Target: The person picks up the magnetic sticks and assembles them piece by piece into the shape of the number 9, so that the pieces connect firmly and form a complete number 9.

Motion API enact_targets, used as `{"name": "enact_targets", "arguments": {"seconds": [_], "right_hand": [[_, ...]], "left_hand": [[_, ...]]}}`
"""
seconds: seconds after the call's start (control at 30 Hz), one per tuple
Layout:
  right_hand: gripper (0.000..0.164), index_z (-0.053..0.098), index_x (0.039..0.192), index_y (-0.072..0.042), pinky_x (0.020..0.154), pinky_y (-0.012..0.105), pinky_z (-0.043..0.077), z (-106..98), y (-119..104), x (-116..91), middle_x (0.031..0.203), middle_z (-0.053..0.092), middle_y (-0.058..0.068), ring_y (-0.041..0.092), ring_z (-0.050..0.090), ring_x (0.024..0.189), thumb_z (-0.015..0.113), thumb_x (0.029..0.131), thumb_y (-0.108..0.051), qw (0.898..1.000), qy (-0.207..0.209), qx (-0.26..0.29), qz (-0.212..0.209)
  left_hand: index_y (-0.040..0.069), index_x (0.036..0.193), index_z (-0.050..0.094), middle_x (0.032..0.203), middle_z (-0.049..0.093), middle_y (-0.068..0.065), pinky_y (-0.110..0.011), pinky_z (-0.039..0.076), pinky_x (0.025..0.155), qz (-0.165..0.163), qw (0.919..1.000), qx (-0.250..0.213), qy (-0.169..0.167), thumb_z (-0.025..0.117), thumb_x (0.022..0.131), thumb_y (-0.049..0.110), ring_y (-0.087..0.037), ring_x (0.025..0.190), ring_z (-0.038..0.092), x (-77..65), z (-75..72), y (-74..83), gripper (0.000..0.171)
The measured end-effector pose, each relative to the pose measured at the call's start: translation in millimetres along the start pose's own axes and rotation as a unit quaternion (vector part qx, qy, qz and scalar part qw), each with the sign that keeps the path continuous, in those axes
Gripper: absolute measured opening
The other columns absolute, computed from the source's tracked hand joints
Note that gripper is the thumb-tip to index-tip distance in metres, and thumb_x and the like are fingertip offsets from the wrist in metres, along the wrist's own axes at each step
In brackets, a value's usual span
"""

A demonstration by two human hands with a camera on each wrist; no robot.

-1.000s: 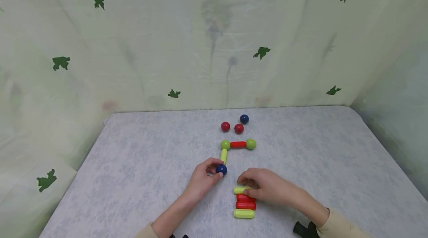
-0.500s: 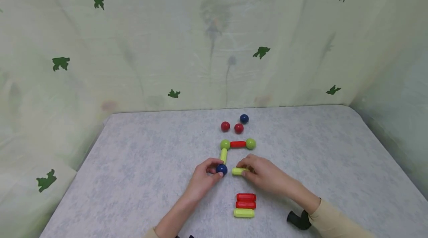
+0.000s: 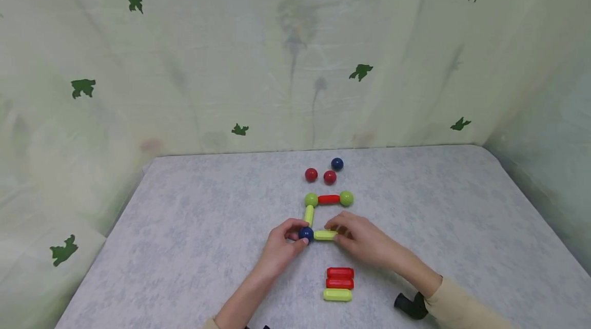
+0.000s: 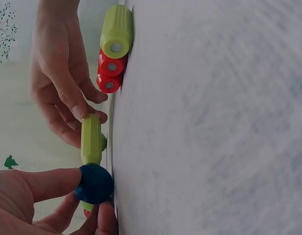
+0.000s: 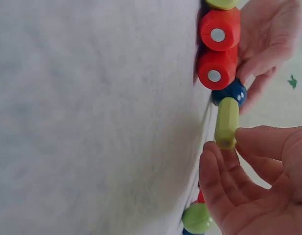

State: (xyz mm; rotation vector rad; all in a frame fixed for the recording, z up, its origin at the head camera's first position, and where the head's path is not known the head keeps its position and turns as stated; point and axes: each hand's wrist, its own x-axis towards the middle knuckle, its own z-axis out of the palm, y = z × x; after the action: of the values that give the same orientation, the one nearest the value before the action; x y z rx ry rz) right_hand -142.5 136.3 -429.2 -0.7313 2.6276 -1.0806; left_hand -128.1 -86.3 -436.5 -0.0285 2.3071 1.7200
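A dark blue ball [image 3: 306, 234] is pinched between the thumb and fingers of my left hand [image 3: 282, 244]. My right hand [image 3: 362, 236] pinches the outer end of a yellow-green magnetic rod [image 3: 325, 235], whose other end meets the ball's right side. In the left wrist view the rod [image 4: 91, 139] and the ball [image 4: 94, 184] touch end-on. A second yellow-green rod [image 3: 309, 215] runs from the blue ball up to a green ball [image 3: 311, 199]. From there a red rod [image 3: 329, 199] leads right to another green ball [image 3: 346, 198].
Two red rods [image 3: 340, 278] and a yellow-green rod [image 3: 337, 295] lie stacked in a row nearer the front. Behind the joined pieces sit two red balls [image 3: 311, 175] and a blue ball [image 3: 337, 164]. A black strap piece [image 3: 411, 306] hangs by the right sleeve.
My right hand has lifted a yellow-green rod off the top of the row and moved it away from me, then left, until it meets the blue ball. My left hand has stayed put.
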Motion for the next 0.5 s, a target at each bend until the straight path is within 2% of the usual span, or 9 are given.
{"name": "enact_targets", "arguments": {"seconds": [0.13, 0.23, 0.37, 0.5], "right_hand": [[0.025, 0.066, 0.114, -0.014, 0.079, 0.029, 0.051, -2.9, -0.9, -12.0, 0.104, 0.062, -0.005, 0.010, 0.058, 0.090, 0.064, 0.092, -0.003, 1.000, 0.014, 0.008, 0.014], [0.022, 0.067, 0.111, -0.015, 0.077, 0.028, 0.051, -3.9, -4.2, -21.6, 0.102, 0.062, -0.006, 0.010, 0.057, 0.088, 0.066, 0.091, -0.004, 0.999, 0.003, 0.017, 0.030], [0.020, 0.068, 0.110, -0.018, 0.073, 0.027, 0.050, -2.6, -7.4, -32.9, 0.097, 0.062, -0.010, 0.009, 0.056, 0.085, 0.068, 0.091, -0.010, 0.997, -0.042, 0.031, 0.050], [0.020, 0.068, 0.110, -0.021, 0.073, 0.027, 0.049, 0.7, -7.7, -39.6, 0.094, 0.060, -0.015, 0.007, 0.055, 0.083, 0.070, 0.091, -0.016, 0.994, -0.089, 0.039, 0.053]], "left_hand": [[0.008, 0.119, 0.066, 0.101, 0.057, -0.008, -0.031, 0.043, 0.070, -0.008, 1.0000, -0.001, 0.001, 0.068, 0.087, -0.001, -0.023, 0.093, 0.049, 0.4, 0.7, -0.3, 0.033], [0.008, 0.119, 0.066, 0.102, 0.057, -0.008, -0.031, 0.043, 0.070, -0.008, 1.0000, -0.003, 0.001, 0.068, 0.087, -0.001, -0.023, 0.093, 0.048, 1.0, 1.3, -0.9, 0.033], [0.007, 0.118, 0.065, 0.102, 0.058, -0.008, -0.031, 0.043, 0.071, -0.005, 1.0000, -0.007, 0.000, 0.067, 0.087, -0.001, -0.023, 0.093, 0.048, 1.5, 1.3, -2.0, 0.032], [0.007, 0.119, 0.065, 0.101, 0.057, -0.008, -0.030, 0.043, 0.071, -0.005, 0.9998, -0.020, -0.005, 0.066, 0.088, -0.001, -0.023, 0.093, 0.048, 1.7, 0.9, -4.2, 0.031]]}}
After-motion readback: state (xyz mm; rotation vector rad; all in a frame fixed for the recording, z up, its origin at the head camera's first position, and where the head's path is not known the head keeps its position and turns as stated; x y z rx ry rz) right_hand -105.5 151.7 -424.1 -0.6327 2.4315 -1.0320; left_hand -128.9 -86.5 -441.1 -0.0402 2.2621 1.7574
